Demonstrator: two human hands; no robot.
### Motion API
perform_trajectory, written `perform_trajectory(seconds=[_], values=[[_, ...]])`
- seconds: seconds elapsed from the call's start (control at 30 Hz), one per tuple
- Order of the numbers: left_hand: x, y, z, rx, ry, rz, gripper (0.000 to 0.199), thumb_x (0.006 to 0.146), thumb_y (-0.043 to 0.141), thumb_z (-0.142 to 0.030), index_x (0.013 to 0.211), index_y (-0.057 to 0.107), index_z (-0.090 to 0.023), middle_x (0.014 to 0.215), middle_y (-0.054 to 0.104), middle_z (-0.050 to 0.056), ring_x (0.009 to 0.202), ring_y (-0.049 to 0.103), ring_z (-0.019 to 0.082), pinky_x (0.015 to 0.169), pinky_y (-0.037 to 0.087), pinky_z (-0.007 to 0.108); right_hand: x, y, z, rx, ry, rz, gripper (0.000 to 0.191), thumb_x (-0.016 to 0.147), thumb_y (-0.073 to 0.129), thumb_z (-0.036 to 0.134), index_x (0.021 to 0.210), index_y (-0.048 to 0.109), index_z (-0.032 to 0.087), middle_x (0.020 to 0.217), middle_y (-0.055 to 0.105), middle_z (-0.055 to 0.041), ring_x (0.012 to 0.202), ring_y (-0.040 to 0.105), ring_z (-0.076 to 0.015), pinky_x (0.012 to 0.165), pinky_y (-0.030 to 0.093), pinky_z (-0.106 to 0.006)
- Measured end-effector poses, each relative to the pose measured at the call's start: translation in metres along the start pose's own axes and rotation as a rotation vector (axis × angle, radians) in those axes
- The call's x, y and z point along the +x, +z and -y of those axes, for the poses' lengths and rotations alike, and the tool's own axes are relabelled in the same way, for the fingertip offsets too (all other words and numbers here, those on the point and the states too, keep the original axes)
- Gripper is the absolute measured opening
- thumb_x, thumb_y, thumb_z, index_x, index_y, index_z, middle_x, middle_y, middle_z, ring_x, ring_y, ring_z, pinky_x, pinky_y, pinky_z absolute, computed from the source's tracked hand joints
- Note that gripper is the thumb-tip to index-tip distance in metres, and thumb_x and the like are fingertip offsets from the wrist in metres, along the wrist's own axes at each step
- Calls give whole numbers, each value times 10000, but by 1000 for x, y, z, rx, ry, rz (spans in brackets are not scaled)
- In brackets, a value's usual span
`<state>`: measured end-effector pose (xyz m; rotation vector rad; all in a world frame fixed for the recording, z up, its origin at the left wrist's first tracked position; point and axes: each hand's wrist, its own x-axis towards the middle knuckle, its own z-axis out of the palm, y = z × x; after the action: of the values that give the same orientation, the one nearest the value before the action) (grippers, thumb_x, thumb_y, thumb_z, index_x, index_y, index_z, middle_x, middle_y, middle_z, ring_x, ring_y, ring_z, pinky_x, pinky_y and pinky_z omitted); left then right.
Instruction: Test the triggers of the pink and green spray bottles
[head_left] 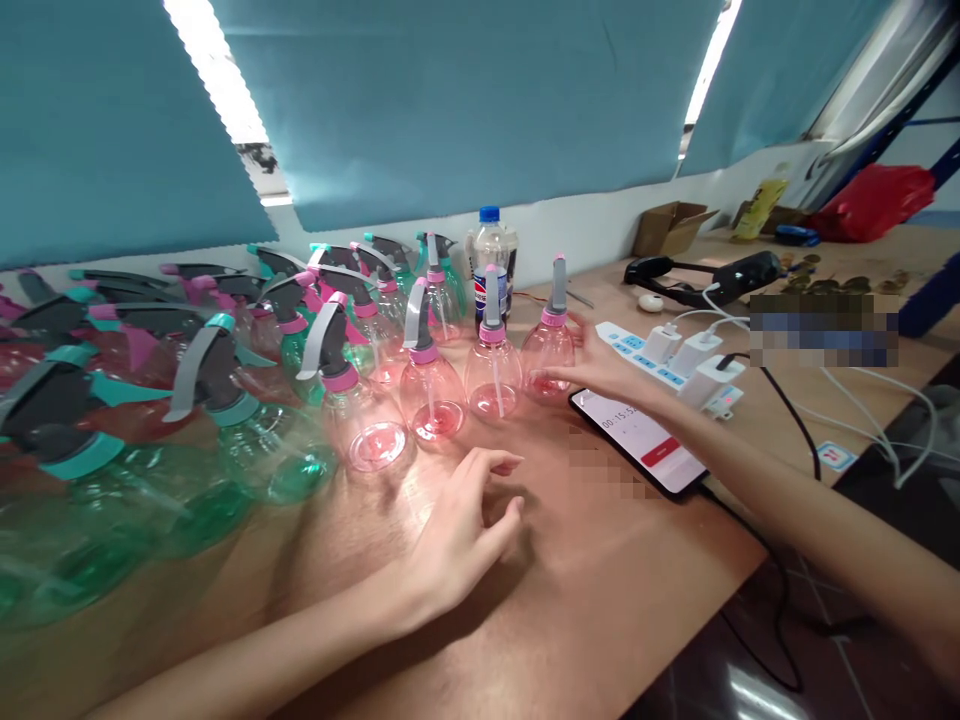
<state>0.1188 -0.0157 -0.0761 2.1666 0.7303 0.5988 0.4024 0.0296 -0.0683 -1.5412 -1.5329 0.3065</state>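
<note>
Centre-bottom of frame: left hand [465, 525] over the tabletop [540, 600], palm down, fingers loosely bent, thumb and index well parted, nothing held. Right of and above it, near frame centre: rightmost pink spray bottle [540, 355], upright, long axis vertical, base on the wood. It lies up and to the right of the left fingertips, apart from them. Right hand [600, 362] is nearer: fingers behind the bottle's right side, thumb across its lower front. Whether they press on it cannot be told.

Surface, left to right: green spray bottles [274, 455] crowd the left side among pink ones; three more pink bottles [431, 400] stand in a row toward centre. Behind them, a blue-capped cola bottle [481, 288]. Right of centre, a phone [637, 435] lies face up just below the right wrist; beyond, a white power strip [626, 345] with plugs, then a black device [746, 275].

Room: blue blinds [465, 110] across the top; red bag [877, 200] upper right; tiled floor [757, 680] lower right.
</note>
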Motion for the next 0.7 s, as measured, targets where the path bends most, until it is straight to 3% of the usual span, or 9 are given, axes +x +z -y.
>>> perform_trajectory(seconds=[0.1, 0.23, 0.37, 0.47, 0.53, 0.6, 0.7], values=[[-3, 0, 0, 19, 7, 6, 266, 887, 520, -190, 1146, 480, -236, 1163, 570, 38, 1075, 619, 203, 931, 515, 390, 2, 7, 0, -21, 16, -27, 709, 671, 809, 368, 1277, 482, 199, 1198, 629, -119, 1130, 594, -322, 956, 464, -512], [-3, -2, -3, 36, -15, 10, 245, 896, 507, -212, 1139, 483, -229, 1162, 580, 41, 1044, 634, 203, 920, 514, 383, 5, 10, 3, -76, 38, -106, 663, 607, 847, 372, 1167, 546, 185, 1077, 658, -110, 1030, 624, -342, 895, 487, -527], [-1, -7, -10, 123, 11, -43, 199, 886, 524, -207, 1085, 521, -218, 1118, 621, 43, 1062, 608, 221, 937, 490, 398, 1, -3, 16, -110, 29, -192, 583, 650, 800, 488, 1113, 566, 224, 1038, 662, -82, 969, 637, -332, 862, 500, -534], [1, -13, -14, 125, 30, -83, 199, 896, 525, -225, 1095, 531, -228, 1129, 626, 41, 1067, 600, 229, 950, 474, 420, -18, -17, 40, -143, -9, -235, 544, 674, 758, 566, 1099, 576, 278, 1059, 651, -59, 1033, 606, -345, 905, 480, -544], [3, -18, -17, 96, 29, -121, 217, 898, 538, -248, 1115, 529, -234, 1151, 619, 47, 1076, 601, 240, 951, 475, 437, -39, -22, 60, -157, -49, -213, 548, 677, 761, 572, 1105, 562, 293, 1040, 653, -50, 991, 622, -338, 880, 495, -541], [6, -24, -20, 56, 27, -160, 285, 898, 568, -296, 1172, 511, -243, 1207, 598, 62, 1118, 588, 256, 966, 469, 459, -64, -19, 80, -96, -115, -113, 533, 714, 752, 545, 1137, 534, 305, 1058, 653, -44, 994, 632, -314, 879, 510, -510], [12, -33, -26, -5, 73, -214, 555, 865, 638, -391, 1346, 395, -262, 1368, 496, 94, 1267, 483, 280, 1045, 414, 495, -98, -4, 101, -60, -120, 27, 568, 742, 747, 510, 1207, 487, 314, 1148, 626, -53, 1039, 620, -298, 854, 529, -481]])
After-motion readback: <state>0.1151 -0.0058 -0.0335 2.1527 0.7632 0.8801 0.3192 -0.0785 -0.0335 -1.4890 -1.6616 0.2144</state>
